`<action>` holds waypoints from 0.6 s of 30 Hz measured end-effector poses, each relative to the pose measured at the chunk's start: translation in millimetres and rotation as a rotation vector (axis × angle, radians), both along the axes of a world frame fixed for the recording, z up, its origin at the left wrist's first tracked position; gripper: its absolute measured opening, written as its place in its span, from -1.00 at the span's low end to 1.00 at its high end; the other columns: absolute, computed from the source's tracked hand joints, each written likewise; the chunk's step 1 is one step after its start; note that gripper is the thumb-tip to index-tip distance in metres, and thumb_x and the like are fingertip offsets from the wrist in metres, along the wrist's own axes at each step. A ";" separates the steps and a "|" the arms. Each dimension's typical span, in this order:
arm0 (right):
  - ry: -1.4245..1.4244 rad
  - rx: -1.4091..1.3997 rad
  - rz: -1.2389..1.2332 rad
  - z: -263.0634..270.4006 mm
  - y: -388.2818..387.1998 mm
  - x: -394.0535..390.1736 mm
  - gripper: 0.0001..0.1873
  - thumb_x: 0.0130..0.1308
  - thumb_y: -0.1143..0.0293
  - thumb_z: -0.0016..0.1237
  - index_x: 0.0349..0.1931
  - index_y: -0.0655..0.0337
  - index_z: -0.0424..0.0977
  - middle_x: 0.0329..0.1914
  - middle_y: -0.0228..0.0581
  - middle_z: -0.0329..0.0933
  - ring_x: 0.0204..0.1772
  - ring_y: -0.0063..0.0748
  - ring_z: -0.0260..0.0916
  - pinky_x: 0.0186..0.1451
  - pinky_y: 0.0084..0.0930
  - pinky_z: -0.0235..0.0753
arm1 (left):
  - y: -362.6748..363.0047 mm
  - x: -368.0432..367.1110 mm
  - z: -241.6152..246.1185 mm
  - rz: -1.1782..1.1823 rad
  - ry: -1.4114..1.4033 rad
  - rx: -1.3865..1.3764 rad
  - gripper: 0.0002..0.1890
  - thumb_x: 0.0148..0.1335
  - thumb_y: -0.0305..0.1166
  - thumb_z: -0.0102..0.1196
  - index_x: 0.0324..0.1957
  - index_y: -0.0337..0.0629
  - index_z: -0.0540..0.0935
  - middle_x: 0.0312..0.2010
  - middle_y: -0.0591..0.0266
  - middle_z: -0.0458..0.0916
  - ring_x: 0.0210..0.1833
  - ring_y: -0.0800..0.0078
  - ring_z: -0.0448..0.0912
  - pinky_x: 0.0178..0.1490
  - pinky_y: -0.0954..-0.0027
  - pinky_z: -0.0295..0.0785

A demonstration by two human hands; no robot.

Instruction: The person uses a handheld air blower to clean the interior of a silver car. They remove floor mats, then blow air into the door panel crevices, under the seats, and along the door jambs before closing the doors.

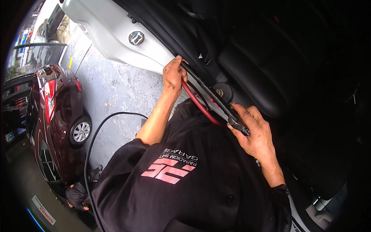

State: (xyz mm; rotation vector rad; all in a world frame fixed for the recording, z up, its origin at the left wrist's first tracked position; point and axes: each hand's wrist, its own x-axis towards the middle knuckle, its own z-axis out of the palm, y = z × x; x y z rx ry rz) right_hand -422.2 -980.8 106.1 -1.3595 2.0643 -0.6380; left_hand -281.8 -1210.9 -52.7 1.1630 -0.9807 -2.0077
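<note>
My left hand (173, 76) holds the thin upper end of a black stepped metal tube (213, 92), and a red hose (198, 101) comes out from under its fingers. My right hand (256, 130) grips the thicker lower end, fingers and thumb on either side of its angled tip. The tube runs diagonally between both hands, beside a black car seat. Just behind its middle is a round dark disc (227, 92) with a metal centre, partly hidden by the tube. The red hose curves down to my dark shirt, where its far part is hidden.
A white car body panel (116, 43) with a round chrome fitting (136, 38) lies at upper left. The black seat (255, 81) fills the right. A black hose (100, 127) loops at my left. Beyond stand a dark red car (58, 107) and a crouching person (77, 194).
</note>
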 end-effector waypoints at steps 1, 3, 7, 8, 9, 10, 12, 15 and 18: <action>-0.001 -0.014 0.012 -0.4 0.5 0.7 -0.39 0.08 0.33 0.31 0.19 0.17 0.49 -0.04 -0.21 0.52 -0.23 -0.18 0.64 -0.21 -0.33 0.69 | -0.5 0.0 0.4 -0.006 -0.003 -0.002 -0.57 0.41 -0.10 0.01 -0.39 -0.32 0.58 -0.71 0.30 0.37 -0.75 0.54 0.28 -0.66 0.52 0.22; 0.021 -0.077 0.047 -1.3 -1.1 3.1 -0.38 0.07 0.36 0.31 0.20 0.17 0.47 -0.06 -0.20 0.51 -0.23 -0.15 0.64 -0.18 -0.31 0.68 | -1.1 0.9 0.3 -0.009 -0.015 -0.004 -0.57 0.41 -0.10 0.01 -0.39 -0.31 0.58 -0.71 0.31 0.37 -0.75 0.54 0.28 -0.66 0.52 0.21; 0.042 -0.143 0.080 -3.9 -4.2 11.6 -0.35 0.05 0.40 0.29 0.22 0.15 0.44 -0.10 -0.20 0.48 -0.23 -0.06 0.61 -0.12 -0.22 0.67 | -1.2 2.2 0.5 -0.011 -0.032 0.006 -0.58 0.41 -0.10 0.01 -0.40 -0.29 0.58 -0.71 0.32 0.37 -0.75 0.56 0.27 -0.66 0.53 0.21; 0.032 -0.118 0.068 -3.6 -3.3 12.7 -0.36 0.05 0.40 0.29 0.22 0.15 0.44 -0.12 -0.20 0.48 -0.23 -0.06 0.61 -0.13 -0.21 0.67 | -1.4 1.8 1.1 -0.013 -0.033 0.011 -0.59 0.41 -0.10 0.01 -0.40 -0.29 0.58 -0.71 0.32 0.37 -0.75 0.56 0.27 -0.66 0.53 0.21; 0.021 -0.093 0.058 -3.5 -2.6 13.4 -0.36 0.05 0.39 0.29 0.21 0.14 0.44 -0.13 -0.20 0.47 -0.24 -0.05 0.61 -0.14 -0.20 0.67 | -1.3 1.9 1.9 -0.015 -0.030 0.012 -0.59 0.41 -0.11 0.01 -0.40 -0.28 0.58 -0.71 0.33 0.37 -0.75 0.57 0.27 -0.66 0.53 0.21; 0.018 -0.057 0.049 -3.1 -2.0 12.7 -0.36 0.05 0.40 0.29 0.21 0.14 0.43 -0.16 -0.19 0.46 -0.25 -0.04 0.60 -0.15 -0.19 0.66 | -1.3 1.7 2.6 -0.017 -0.027 0.012 -0.59 0.41 -0.11 0.01 -0.40 -0.28 0.58 -0.71 0.33 0.37 -0.75 0.57 0.27 -0.66 0.53 0.21; 0.011 0.017 0.026 -1.7 -0.6 10.9 -0.35 0.05 0.40 0.29 0.21 0.13 0.42 -0.21 -0.19 0.43 -0.28 -0.03 0.59 -0.18 -0.16 0.65 | -1.8 1.5 2.4 -0.014 -0.034 0.016 -0.59 0.41 -0.11 0.02 -0.41 -0.28 0.58 -0.71 0.34 0.36 -0.75 0.57 0.27 -0.67 0.53 0.21; 0.032 0.044 0.058 -2.6 -1.5 15.7 -0.34 0.03 0.42 0.30 0.21 0.11 0.39 -0.27 -0.18 0.39 -0.31 -0.01 0.57 -0.19 -0.13 0.63 | -2.2 1.2 0.7 0.001 -0.054 0.015 -0.60 0.41 -0.12 0.01 -0.41 -0.26 0.57 -0.73 0.37 0.34 -0.77 0.59 0.23 -0.69 0.53 0.15; 0.047 0.060 0.088 -0.9 -2.1 18.8 -0.31 0.02 0.45 0.28 0.23 0.14 0.37 -0.24 -0.15 0.43 -0.30 0.03 0.57 -0.18 -0.14 0.62 | -1.2 -0.3 2.5 0.001 -0.071 -0.003 -0.62 0.43 -0.12 -0.03 -0.39 -0.21 0.56 -0.76 0.42 0.30 -0.81 0.61 0.16 -0.73 0.55 0.05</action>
